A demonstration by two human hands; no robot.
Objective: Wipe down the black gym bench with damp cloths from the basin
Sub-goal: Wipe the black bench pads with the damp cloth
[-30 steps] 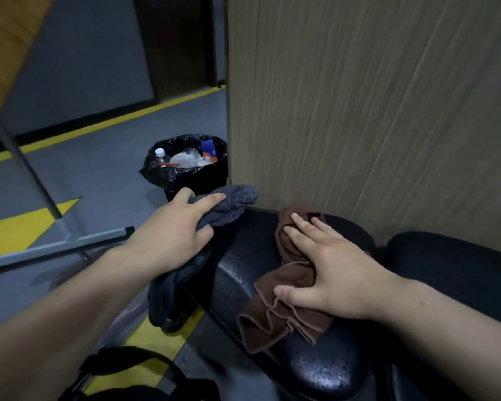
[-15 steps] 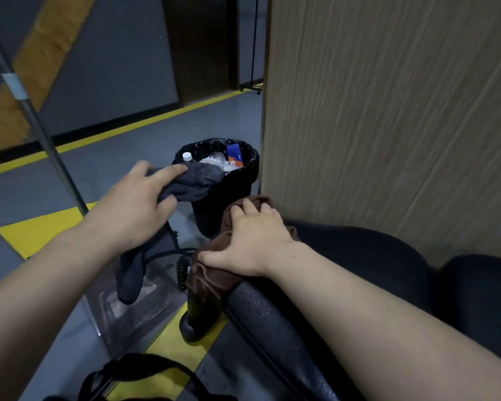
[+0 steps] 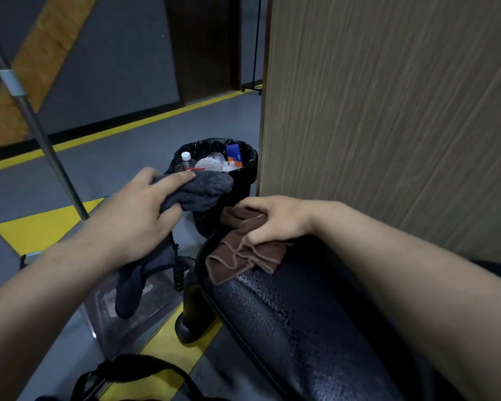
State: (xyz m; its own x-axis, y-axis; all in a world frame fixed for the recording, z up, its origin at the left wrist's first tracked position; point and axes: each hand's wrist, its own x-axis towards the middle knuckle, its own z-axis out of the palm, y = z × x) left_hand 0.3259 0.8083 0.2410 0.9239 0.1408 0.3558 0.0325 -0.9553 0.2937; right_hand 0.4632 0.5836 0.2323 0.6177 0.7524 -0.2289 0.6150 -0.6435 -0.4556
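Observation:
The black gym bench (image 3: pixel 295 322) runs from the lower right toward the middle, its pad wet and glistening. My right hand (image 3: pixel 275 219) grips a bunched brown cloth (image 3: pixel 240 256) at the bench's far end. My left hand (image 3: pixel 139 215) holds a dark grey cloth (image 3: pixel 197 191) in the air to the left of the bench, with its tail hanging down over a clear plastic basin (image 3: pixel 122 311) on the floor.
A black-lined trash bin (image 3: pixel 214 157) full of bottles stands just beyond the bench end, against a tall wood-grain panel (image 3: pixel 388 111). A metal pole (image 3: pixel 38 131) slants at the left. Black straps (image 3: pixel 133 374) lie on the floor at the bottom.
My left hand lifted the grey cloth off the bench and out over the basin. My right hand slid the brown cloth to the bench's far end and closed around it.

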